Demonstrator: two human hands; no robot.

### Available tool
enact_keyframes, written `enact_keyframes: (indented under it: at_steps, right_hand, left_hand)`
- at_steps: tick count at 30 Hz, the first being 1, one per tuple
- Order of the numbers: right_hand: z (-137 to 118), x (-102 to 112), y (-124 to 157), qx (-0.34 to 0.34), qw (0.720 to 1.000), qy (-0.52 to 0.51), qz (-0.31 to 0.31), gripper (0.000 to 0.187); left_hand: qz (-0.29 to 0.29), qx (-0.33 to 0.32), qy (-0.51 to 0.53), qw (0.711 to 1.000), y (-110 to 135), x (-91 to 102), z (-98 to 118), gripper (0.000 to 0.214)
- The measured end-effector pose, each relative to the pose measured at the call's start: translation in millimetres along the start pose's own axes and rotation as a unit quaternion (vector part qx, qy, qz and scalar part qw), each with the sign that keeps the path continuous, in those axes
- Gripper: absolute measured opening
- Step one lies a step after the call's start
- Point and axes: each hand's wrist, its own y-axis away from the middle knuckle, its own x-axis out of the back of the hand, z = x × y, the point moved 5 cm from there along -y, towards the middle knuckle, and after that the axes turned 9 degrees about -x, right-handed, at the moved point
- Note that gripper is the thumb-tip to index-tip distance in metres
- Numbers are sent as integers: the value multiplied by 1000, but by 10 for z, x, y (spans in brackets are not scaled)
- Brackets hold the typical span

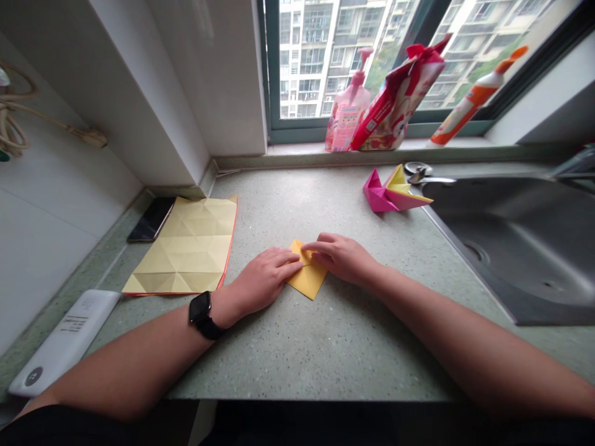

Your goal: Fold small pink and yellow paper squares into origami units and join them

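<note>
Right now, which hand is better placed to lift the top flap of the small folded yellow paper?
Probably the right hand: its fingertips reach over the top of the folded yellow paper. The left hand only meets the paper's left edge, so it seems better placed to hold the paper down.

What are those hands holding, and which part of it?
A folded yellow paper: the left hand presses its left side, and the right hand presses its top corner.

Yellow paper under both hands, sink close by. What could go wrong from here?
The folded yellow paper between the left hand and right hand might slip on the speckled counter, spoiling a crease. The pink-and-yellow paper model sits near the steel sink edge; a stray nudge could tip it in.
</note>
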Motion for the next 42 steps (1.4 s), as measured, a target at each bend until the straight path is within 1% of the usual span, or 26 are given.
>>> enact_keyframes:
  at_steps: [6,10,14,17,21,24,27,30,33,35,38,40,42]
  right_hand:
    - [21,26,-19,10,999,33,20,29]
    - [90,13,-24,-12,998,51,41,28]
    - [158,-33,-20,-29,998,41,35,32]
    - [142,-68,-22,-33,998,45,24,38]
    - [59,-120,-37,-51,997,60,18,48]
    - [19,-159,-48,-66,996,66,17,52]
    - [31,-184,-57,-74,996,59,5,54]
    - [99,-188,-70,-90,995,48,-16,57]
    - [208,-168,-84,-117,992,42,-39,67]
    - [300,-139,-90,-131,989,37,-51,75]
    - [471,-75,-87,-146,987,24,-63,81]
    - [591,-27,-77,-149,987,10,-66,84]
    - [682,15,-63,-137,988,-10,-65,83]
  left_hand:
    - [-14,10,16,1000,8,-21,7,33]
    - [-38,16,18,999,22,-47,0,35]
    - [-54,34,16,998,26,-58,-1,37]
    - [-50,39,21,998,11,-49,8,33]
    - [-37,29,26,999,-22,-27,28,25]
    - [-32,26,21,999,-42,-10,43,25]
    - [-31,30,18,999,-50,-1,49,25]
    - [-33,33,22,999,-43,-9,42,25]
    - [-40,35,25,998,-26,-26,25,25]
    - [-42,37,27,998,-16,-30,17,24]
    - [-43,40,33,998,-8,-28,14,23]
    - [-47,44,36,997,-5,-26,14,24]
    - [-52,49,39,997,-2,-26,13,24]
